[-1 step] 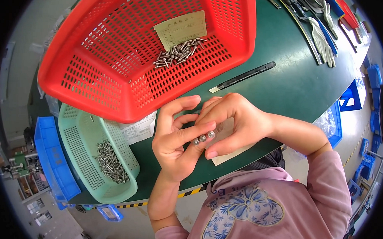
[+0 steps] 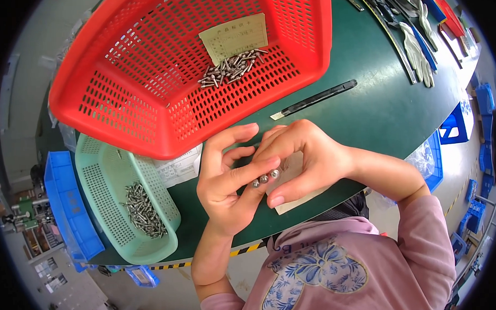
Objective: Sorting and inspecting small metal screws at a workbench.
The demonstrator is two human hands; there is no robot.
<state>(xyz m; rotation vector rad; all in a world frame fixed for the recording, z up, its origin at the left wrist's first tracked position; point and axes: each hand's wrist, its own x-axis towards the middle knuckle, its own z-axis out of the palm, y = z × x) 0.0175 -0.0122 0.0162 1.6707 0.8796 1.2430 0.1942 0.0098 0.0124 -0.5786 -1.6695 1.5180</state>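
Observation:
Three small metal pins (image 2: 264, 179) stand side by side with their rounded ends up, pinched between the thumb and forefinger of my left hand (image 2: 222, 188). Its other fingers are raised and loosely curled. My right hand (image 2: 313, 158) is close against it from the right, thumb stretched out and apart from the bent forefinger. Those right fingertips are partly hidden behind the left forefinger, so I cannot tell whether they touch the pins. Below the hands, a beige sheet of paper (image 2: 293, 200) lies on the green table (image 2: 383, 117).
A red basket (image 2: 187, 130) beyond my hands holds metal pins (image 2: 231, 69) and a paper card (image 2: 235, 36). At left, a pale green basket (image 2: 105, 214) holds more pins (image 2: 144, 210), beside a blue bin (image 2: 69, 199). A utility knife (image 2: 317, 99) and white gloves (image 2: 416, 56) lie beyond my right hand.
The pins and my right thumb have shifted very slightly to the right. Everything else looks the same.

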